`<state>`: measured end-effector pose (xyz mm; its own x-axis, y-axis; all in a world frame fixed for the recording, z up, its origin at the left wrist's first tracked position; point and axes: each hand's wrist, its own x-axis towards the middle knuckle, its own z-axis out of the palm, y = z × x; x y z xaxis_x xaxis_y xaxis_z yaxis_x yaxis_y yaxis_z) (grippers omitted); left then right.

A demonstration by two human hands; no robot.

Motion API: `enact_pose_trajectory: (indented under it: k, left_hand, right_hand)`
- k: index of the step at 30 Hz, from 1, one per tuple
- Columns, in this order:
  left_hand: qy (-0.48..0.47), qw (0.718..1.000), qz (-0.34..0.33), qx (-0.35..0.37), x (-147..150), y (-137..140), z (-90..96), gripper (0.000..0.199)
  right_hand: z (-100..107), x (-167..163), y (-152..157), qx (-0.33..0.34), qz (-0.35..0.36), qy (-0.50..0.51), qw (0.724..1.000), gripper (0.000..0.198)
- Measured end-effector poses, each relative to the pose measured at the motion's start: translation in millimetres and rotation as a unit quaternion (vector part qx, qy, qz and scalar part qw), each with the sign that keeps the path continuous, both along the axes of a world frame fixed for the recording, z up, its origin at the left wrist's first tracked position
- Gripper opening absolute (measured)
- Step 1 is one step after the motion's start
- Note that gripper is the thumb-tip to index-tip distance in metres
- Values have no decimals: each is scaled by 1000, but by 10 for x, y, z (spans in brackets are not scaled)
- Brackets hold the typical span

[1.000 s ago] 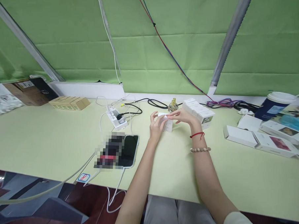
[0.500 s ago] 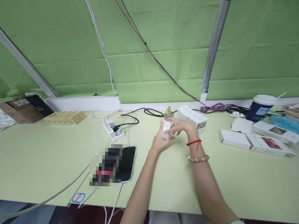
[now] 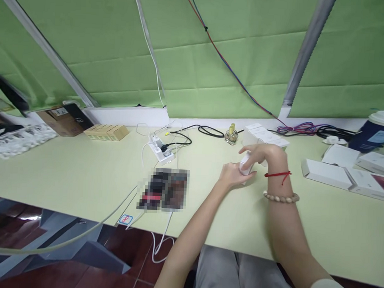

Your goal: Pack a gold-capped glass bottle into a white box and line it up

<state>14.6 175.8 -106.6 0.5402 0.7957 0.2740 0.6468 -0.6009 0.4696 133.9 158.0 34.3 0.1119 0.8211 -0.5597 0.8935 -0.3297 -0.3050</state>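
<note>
A small white box (image 3: 244,163) is between my two hands above the table, partly covered by fingers. My left hand (image 3: 232,175) grips it from the left and below, its thumb and fingers around the sides. From the right, my right hand (image 3: 262,155) bends over the box, fingers on its top and side. Just behind my right hand stands a row of white boxes (image 3: 264,134), partly hidden by it. A glass bottle with a gold top (image 3: 231,135) stands to their left.
A power strip (image 3: 161,149) with plugs and cables lies left of my hands, behind two phone-like, blurred-out devices (image 3: 162,191). Kraft boxes (image 3: 106,132) sit far left. To the right are opened white boxes (image 3: 327,173) and a dark blue cup (image 3: 375,133).
My head view has turned left and slightly down. Both hands, still on the white box, have shifted a little right across the table. The right hand is bent further over the box.
</note>
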Motion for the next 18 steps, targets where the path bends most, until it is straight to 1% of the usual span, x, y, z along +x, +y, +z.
enact_pose_trajectory:
  k: [3, 6, 8, 10, 11, 13, 15, 18]
  left_hand:
    - [-22, 997, -60, -30, 32, -55, -13, 52]
    - [-14, 993, -114, -3, 55, -85, -47, 60]
    - [2, 992, -127, 16, 74, -97, -65, 60]
    - [20, 992, -126, 16, 89, -98, -76, 58]
    - [27, 992, -125, 13, 94, -92, -78, 57]
    - [34, 991, -128, 17, 96, -73, -82, 56]
    - [34, 990, -135, 29, 91, -52, -84, 56]
    - [43, 990, -134, 31, 81, -34, -81, 58]
  right_hand:
    - [-44, 181, -38, -12, -30, 21, 999, 77]
    - [-123, 381, -44, -13, -50, 49, 997, 73]
    - [-174, 493, -39, -12, -59, 46, 997, 73]
    - [-210, 569, -36, 6, -56, 64, 996, 76]
    - [-218, 591, -37, 16, -58, 81, 995, 75]
    - [-214, 603, -50, 29, -73, 106, 991, 64]
    - [-184, 572, -77, 29, -86, 105, 990, 49]
    - [-113, 465, -133, 29, -84, 108, 990, 31]
